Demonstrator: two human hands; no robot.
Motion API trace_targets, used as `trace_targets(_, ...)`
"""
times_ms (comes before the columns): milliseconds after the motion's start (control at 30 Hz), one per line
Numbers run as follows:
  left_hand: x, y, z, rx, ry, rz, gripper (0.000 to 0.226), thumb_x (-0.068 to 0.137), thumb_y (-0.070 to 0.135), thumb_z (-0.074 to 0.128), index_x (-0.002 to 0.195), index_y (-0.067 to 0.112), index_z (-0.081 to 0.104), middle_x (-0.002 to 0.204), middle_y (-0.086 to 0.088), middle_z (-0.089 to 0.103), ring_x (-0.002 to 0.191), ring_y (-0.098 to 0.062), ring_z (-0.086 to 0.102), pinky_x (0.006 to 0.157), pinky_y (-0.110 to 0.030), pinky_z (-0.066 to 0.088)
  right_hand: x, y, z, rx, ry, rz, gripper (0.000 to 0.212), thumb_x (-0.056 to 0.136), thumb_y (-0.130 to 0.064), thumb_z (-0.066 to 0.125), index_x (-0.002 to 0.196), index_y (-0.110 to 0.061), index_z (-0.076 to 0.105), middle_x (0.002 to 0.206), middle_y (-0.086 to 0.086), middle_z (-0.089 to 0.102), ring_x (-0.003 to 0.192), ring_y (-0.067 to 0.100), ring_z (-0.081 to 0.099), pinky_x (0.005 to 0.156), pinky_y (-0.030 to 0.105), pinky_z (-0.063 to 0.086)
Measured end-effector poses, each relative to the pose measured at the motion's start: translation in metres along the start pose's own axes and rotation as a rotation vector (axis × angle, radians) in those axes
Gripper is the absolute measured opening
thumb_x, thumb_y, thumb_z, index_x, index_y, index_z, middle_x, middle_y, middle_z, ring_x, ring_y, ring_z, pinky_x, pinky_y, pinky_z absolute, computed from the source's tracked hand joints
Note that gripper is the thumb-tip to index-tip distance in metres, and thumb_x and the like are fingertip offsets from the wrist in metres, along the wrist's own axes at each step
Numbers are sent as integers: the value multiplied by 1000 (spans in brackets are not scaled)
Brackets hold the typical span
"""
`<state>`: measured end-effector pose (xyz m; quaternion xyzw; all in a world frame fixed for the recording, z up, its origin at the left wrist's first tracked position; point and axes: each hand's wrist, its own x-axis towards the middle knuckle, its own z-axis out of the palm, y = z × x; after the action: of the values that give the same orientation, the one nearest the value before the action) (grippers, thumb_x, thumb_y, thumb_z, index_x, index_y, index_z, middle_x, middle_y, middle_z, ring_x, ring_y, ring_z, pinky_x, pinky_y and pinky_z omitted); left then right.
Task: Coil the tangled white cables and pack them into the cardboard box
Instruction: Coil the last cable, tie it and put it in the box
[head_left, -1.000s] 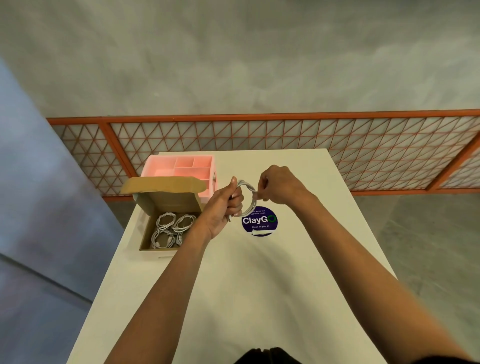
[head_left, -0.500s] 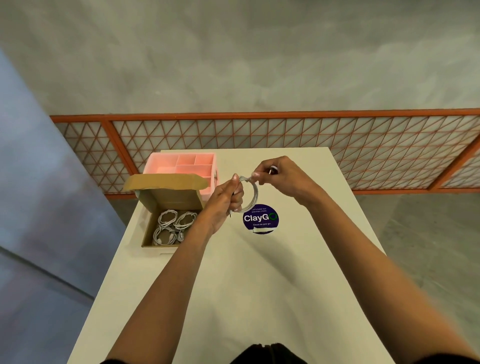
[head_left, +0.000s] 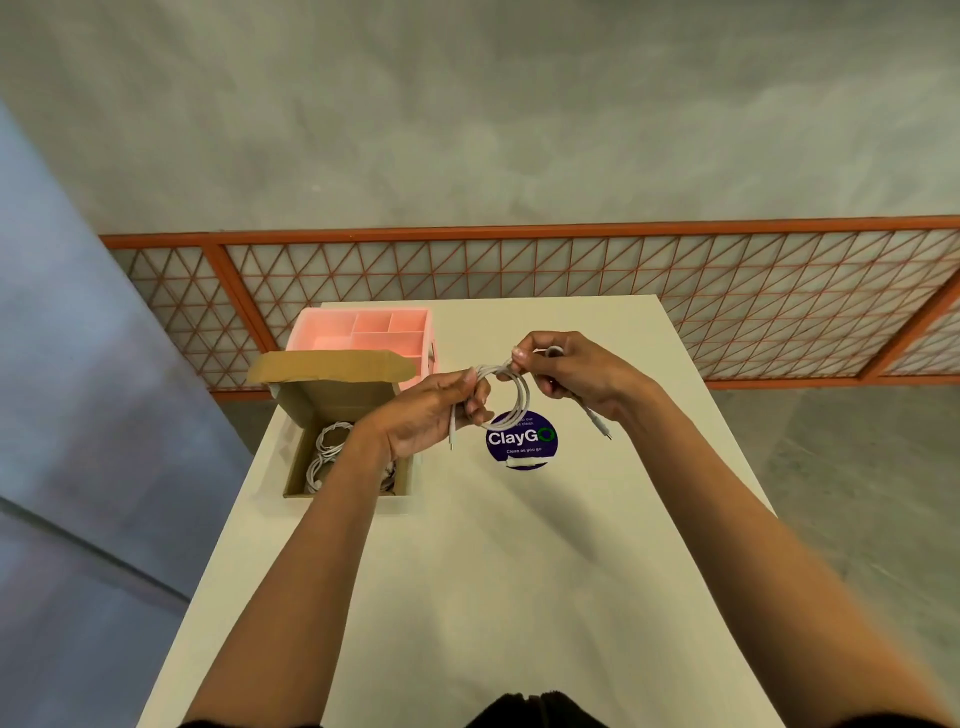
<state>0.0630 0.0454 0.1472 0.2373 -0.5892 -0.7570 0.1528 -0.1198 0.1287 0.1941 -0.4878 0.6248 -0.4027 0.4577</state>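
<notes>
A white table (head_left: 519, 571) stands before a grey wall (head_left: 467, 130) with an orange lattice railing (head_left: 571, 270). At centre left of the frame the open cardboard box (head_left: 332, 400) holds coiled cables (head_left: 327, 441), with a pink tray (head_left: 363, 327) just behind it. Right of the box, the left hand (head_left: 431, 410) curls round a white cable coil (head_left: 519, 400) held above a round purple sticker (head_left: 522, 441). The right hand (head_left: 576, 374) pinches the coil's top strand, one plug end (head_left: 605, 431) dangling below it.

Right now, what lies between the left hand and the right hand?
In the head view, the coiled white cable bridges them: the left hand grips one side, the right hand pinches the top.
</notes>
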Motion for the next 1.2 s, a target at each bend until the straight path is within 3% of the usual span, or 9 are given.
trace_targets(133, 6, 0, 11, -55, 150, 57, 36, 103, 26, 33, 74, 10, 49, 51, 10, 28, 45, -4, 27, 54, -16, 35, 4, 2, 2, 115, 31, 2, 21, 96, -24, 54, 85, -8, 61, 82, 2, 68, 46, 4, 37, 46, 14, 33)
trace_targets(267, 12, -3, 25, -42, 322, 146, 34, 103, 30, 36, 75, 13, 46, 49, 13, 24, 43, -4, 22, 44, -17, 23, 6, 6, 3, 207, 46, 27, 21, 97, -21, 52, 84, -7, 61, 77, 0, 68, 50, 8, 33, 47, 15, 30)
trace_targets(333, 12, -8, 30, 36, 365, 229, 29, 101, 33, 41, 79, 16, 49, 51, 13, 28, 44, -4, 24, 44, -17, 25, 7, 9, 3, 272, 49, 48, 20, 97, -21, 53, 85, -7, 61, 70, -3, 69, 50, 8, 34, 47, 15, 31)
trace_targets(467, 15, -12, 36, 311, 435, 359, 19, 95, 25, 56, 104, 9, 61, 62, 20, 57, 53, 0, 47, 46, -20, 34, 8, 17, 2, 400, 57, 88, 22, 97, -23, 53, 84, -8, 62, 65, 0, 55, 47, 5, 36, 45, 14, 31)
trace_targets(567, 19, -13, 36, 345, 502, 406, 15, 93, 24, 59, 101, 11, 63, 72, 18, 62, 62, 1, 51, 48, -21, 37, 9, 18, 2, 447, 54, 94, 22, 97, -23, 53, 83, -9, 63, 65, 1, 50, 45, 4, 36, 44, 13, 31)
trace_targets(700, 22, -16, 36, 377, 573, 485, 13, 94, 22, 58, 97, 9, 62, 76, 11, 62, 66, 2, 54, 59, -11, 41, 10, 17, 0, 406, 69, 66, 18, 93, -23, 59, 85, -9, 67, 76, -1, 63, 46, 3, 36, 47, 13, 33)
trace_targets(867, 23, -26, 30, 440, 646, 512, 17, 95, 25, 57, 91, 9, 60, 75, 11, 60, 71, -5, 55, 66, -20, 44, 10, 19, -8, 320, 199, 81, 12, 85, -23, 70, 83, -11, 70, 75, -4, 63, 53, 4, 38, 51, 13, 40)
trace_targets(1033, 24, -29, 29, 304, 673, 428, 18, 94, 29, 56, 90, 13, 61, 58, 19, 53, 51, 1, 44, 51, -21, 33, 13, 30, -9, 550, 246, 16, 24, 99, -16, 47, 83, -2, 58, 83, 10, 61, 63, 10, 60, 65, 17, 54)
trace_targets(1200, 26, -29, 34, 217, 691, 377, 12, 93, 33, 58, 85, 25, 62, 57, 18, 52, 50, -1, 41, 51, -25, 34, 7, 28, -1, 236, 346, -31, 41, 103, -37, 29, 82, -9, 49, 83, 3, 62, 75, 13, 57, 78, 22, 48)
